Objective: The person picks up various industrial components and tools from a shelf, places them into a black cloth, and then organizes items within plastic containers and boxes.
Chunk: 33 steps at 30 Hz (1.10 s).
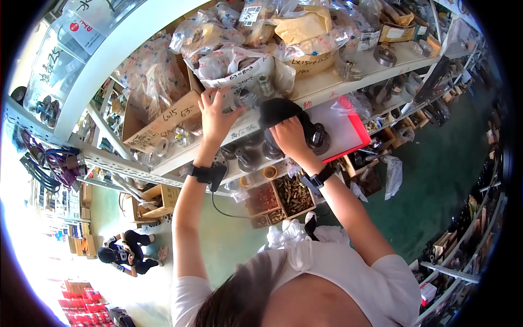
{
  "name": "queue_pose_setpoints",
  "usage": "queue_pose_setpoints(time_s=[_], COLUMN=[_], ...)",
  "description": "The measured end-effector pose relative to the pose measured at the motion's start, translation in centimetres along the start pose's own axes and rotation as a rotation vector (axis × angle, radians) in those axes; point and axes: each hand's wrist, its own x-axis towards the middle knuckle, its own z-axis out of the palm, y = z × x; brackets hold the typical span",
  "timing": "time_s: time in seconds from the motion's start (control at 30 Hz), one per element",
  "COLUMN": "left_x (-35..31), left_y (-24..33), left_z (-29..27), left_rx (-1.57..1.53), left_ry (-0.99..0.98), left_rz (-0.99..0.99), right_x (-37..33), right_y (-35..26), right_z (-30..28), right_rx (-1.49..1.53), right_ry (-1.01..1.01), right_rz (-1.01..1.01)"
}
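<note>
At the front edge of an upper shelf, my left hand (219,117) is raised with its fingers spread. It is beside a cardboard box (166,126) and a white plastic bag (239,68), and nothing shows in its grip. My right hand (290,136) has its fingers curled over a soft black cloth-like thing (278,110), perhaps a cap, just in front of the shelf edge. Small metal fittings (265,85) stand behind it. Below, dark flanged metal parts (320,140) and a white tray with a red rim (357,136) occupy the lower shelf.
Bagged parts (212,30) and a metal ring (384,56) sit on the upper shelf. Beneath stands a divided wooden box (294,197) of small brass-coloured parts. A cable (220,211) hangs from my left wrist strap. Another person (131,253) is at the lower left, near red boxes (81,305).
</note>
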Motion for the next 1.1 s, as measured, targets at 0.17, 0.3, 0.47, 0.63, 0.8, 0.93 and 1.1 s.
queue_pose_setpoints(time_s=[0.17,0.3,0.47,0.63,0.8,0.93,1.1], left_x=[0.2,0.6,1.3,1.7,2.3,2.4,2.2], left_y=[-0.3,-0.8,-0.7,-0.8,-1.4,-1.1,-0.8], left_z=[-0.3,-1.0,-1.7,-1.5,-1.3,-1.3,-1.2], left_rx=[-0.054,-0.068,-0.063,-0.037,-0.010,-0.002,0.032], left_ry=[-0.097,-0.161,-0.268,-0.271,-0.318,-0.337,-0.250], left_rz=[-0.002,0.085,0.077,0.126,0.188,0.186,0.195], right_x=[-0.1,0.4,0.0,-0.3,-0.3,-0.1,-0.2], right_y=[0.1,-0.3,0.2,0.6,0.3,0.1,0.5], right_z=[0.3,-0.1,0.5,0.8,0.7,0.4,0.7], right_rx=[0.004,0.000,-0.075,-0.165,-0.196,-0.224,-0.146], right_ry=[0.041,0.011,-0.042,-0.060,-0.041,-0.080,-0.053], right_rz=[0.000,0.026,0.050,0.025,0.016,0.013,0.047])
